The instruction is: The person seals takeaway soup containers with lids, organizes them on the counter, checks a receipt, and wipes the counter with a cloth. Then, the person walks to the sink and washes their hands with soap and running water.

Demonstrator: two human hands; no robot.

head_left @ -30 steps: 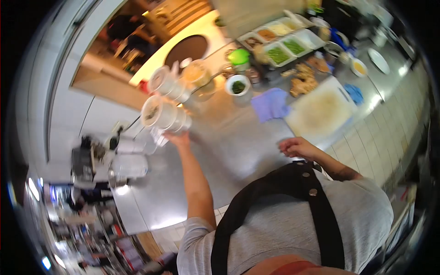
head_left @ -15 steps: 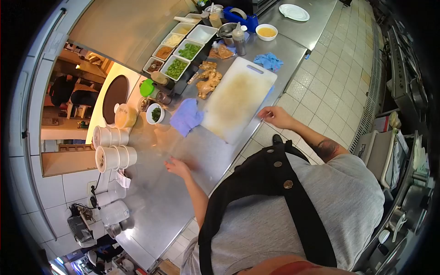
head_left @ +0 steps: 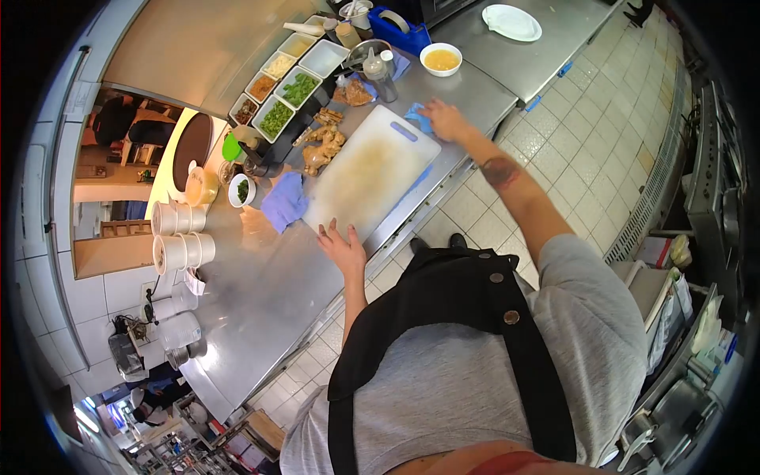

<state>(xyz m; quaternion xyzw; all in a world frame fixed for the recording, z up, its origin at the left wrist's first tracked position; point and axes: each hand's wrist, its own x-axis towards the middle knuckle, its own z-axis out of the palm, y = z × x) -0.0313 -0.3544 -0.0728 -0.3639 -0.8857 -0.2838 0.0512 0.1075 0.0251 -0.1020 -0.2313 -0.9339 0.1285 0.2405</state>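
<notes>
My right hand (head_left: 445,120) reaches over the small crumpled blue cloth (head_left: 418,117) beyond the board's handle end; its fingers are apart and seem to touch the cloth. My left hand (head_left: 343,247) is open with spread fingers, at the near lower corner of the white cutting board (head_left: 372,166). A brown stain marks the board's middle. Left of the board lie a purple-blue cloth (head_left: 285,201) and ginger roots (head_left: 323,149). A small white bowl of chopped greens (head_left: 241,190) stands beside the cloth.
Trays of chopped greens (head_left: 276,119) and other ingredients line the back. Nearby are a squeeze bottle (head_left: 380,77), a blue tape dispenser (head_left: 400,32), a bowl of yellow food (head_left: 441,59) and a white plate (head_left: 511,23). Stacked white tubs (head_left: 184,252) stand at the left.
My right hand has moved from beside the board's near edge up to the small blue cloth. My left hand has moved from the bare counter to the board's lower corner. The view has shifted.
</notes>
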